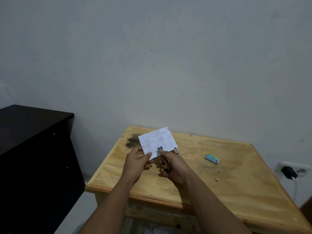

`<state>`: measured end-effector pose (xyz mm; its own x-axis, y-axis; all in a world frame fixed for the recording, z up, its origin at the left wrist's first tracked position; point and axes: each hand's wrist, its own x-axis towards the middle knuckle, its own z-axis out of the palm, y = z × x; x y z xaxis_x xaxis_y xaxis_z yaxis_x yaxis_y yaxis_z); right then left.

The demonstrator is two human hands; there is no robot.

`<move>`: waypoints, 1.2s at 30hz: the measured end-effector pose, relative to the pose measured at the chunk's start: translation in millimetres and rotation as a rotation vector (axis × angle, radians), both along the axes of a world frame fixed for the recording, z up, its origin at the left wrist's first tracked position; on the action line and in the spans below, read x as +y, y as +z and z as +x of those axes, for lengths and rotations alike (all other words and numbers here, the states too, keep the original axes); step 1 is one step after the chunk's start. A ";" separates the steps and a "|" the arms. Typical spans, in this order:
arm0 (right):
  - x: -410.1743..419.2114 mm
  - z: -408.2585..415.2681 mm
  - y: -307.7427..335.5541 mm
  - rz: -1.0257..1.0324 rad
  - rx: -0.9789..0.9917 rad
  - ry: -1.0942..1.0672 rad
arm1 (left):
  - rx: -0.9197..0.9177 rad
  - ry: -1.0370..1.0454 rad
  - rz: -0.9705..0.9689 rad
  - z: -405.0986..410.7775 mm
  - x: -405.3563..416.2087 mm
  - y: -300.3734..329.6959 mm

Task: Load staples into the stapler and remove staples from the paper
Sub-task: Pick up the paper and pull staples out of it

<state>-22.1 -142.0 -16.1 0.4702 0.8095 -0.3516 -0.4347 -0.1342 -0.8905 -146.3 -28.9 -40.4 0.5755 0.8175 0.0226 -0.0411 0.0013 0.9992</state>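
A printed paper (156, 142) is held above the wooden bench (236, 174), toward its far left part. The left hand (137, 162) is curled on the paper's lower left corner, thumb on top and fingers beneath, so this grip is clamped on the sheet. The right hand (172, 168) is wrapped around a stapler (164, 157), whose teal-tipped end is laid against the paper's lower edge; this grip is clamped on the tool. A metal part of the stapler is seen past the paper's edge at about 3 o'clock from the teal tip. Whether the tip is hooked under a staple cannot be told, as the contact is too small and dim.

The paper's right edge is ragged, with small tears visible.

At 3 o'clock from the hands, well apart, a teal staple box (212, 158) is lying flat on the bench. At about 5 o'clock from the box, a few small metal bits, probably loose staples (218, 175), are scattered on the wood. A dark stain (132, 142) is seen on the bench at 9 o'clock from the paper. A dark cabinet (33, 149) is standing left of the bench, and a wall socket (293, 169) with a black plug is at the far right.
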 end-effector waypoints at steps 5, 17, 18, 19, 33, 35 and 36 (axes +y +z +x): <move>5.1 -2.3 -0.1 -0.023 -0.079 -0.005 | 0.014 -0.003 0.011 0.2 -1.1 1.6; 7.2 -5.2 -1.2 -0.008 -0.125 -0.002 | 0.015 -0.018 0.032 -0.4 -1.8 0.7; 8.1 -4.9 -2.6 -0.014 -0.138 -0.007 | 0.016 -0.020 0.032 -0.4 -1.3 0.0; 8.8 -4.7 -3.7 -0.021 -0.148 -0.009 | 0.016 -0.023 0.033 -0.4 -1.0 -0.1; 14.5 -5.9 -11.2 -0.054 -0.266 -0.156 | -0.014 -0.007 -0.012 1.0 1.4 -1.0; 16.0 -6.7 -9.9 -0.073 -0.284 -0.113 | 0.000 0.028 -0.060 3.1 5.6 -1.3; 16.3 -6.8 -7.2 -0.085 -0.317 -0.085 | 0.018 0.043 -0.090 3.8 8.5 0.3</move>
<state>-28.9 -125.7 -23.3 0.6317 0.7368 -0.2410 -0.1504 -0.1885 -0.9705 -142.5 -20.4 -40.1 0.5399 0.8395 -0.0618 -0.0248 0.0892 0.9957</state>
